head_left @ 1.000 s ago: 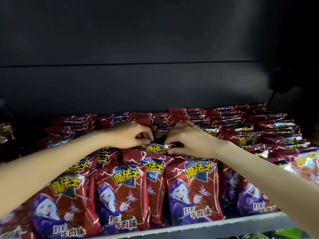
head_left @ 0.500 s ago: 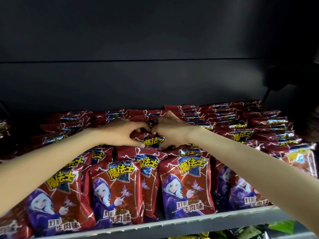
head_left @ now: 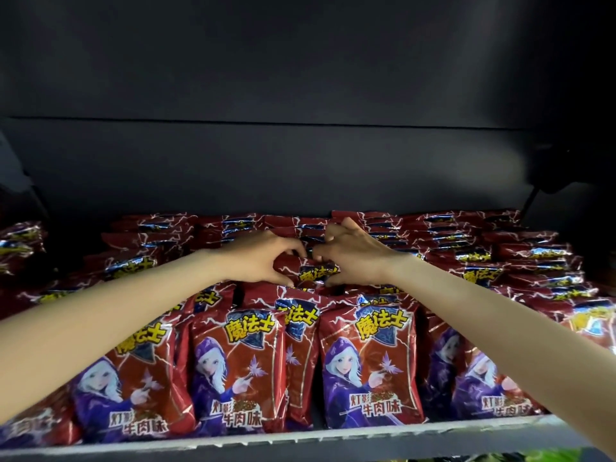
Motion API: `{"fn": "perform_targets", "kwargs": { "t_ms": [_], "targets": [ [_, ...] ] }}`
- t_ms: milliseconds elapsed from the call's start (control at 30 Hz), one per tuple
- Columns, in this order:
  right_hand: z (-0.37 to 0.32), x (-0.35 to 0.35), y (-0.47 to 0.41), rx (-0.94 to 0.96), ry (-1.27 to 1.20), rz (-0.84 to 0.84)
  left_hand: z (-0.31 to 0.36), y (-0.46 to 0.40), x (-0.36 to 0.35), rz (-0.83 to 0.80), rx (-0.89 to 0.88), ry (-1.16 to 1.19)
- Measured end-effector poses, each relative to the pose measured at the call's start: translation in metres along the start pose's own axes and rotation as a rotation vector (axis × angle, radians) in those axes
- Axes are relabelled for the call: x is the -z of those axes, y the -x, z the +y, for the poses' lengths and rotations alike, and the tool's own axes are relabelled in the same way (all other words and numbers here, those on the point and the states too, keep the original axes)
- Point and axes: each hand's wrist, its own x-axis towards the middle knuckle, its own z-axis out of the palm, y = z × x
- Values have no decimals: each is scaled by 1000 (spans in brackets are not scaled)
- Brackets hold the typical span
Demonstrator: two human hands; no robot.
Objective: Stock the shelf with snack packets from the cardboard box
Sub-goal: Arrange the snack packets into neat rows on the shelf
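Head view shows my left hand (head_left: 263, 261) and right hand (head_left: 353, 258) both pinching one glossy red foil snack packet (head_left: 315, 273) mid-shelf, behind the front row. I should seat it upright, pressing evenly so neighbours stay standing. Below runs the grey metal shelf (head_left: 366, 436) edge; dark panels back it.

Rows of red foil snack packets (head_left: 370, 368) upright on grey metal shelf (head_left: 300, 440), front row just behind its front edge. Behind front row, between left hand (head_left: 263, 261) and right hand (head_left: 353, 258), one red foil packet (head_left: 315, 273). Further rows behind, up to dark back panel (head_left: 300, 168).
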Motion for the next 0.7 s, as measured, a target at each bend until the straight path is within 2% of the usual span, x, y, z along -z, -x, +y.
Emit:
{"fn": "perform_targets", "kwargs": {
  "t_ms": [100,200,333,467,567,700],
  "targets": [
    [7,-4,2,-28,-68,2,10,-5,-9,67,-34,-195],
    [9,-6,3,-69,-156,23,13,-6,-14,124,-28,-265],
    [6,-5,2,-59,-108,35,12,-5,-14,122,16,-274],
    [15,-3,8,-61,-300,40,7,0,-4,99,22,-177],
    [25,3,17,-62,-452,159,5,12,15,193,10,-106],
    [24,13,15,10,-475,305,-12,45,39,314,9,-126]
  ]
}}
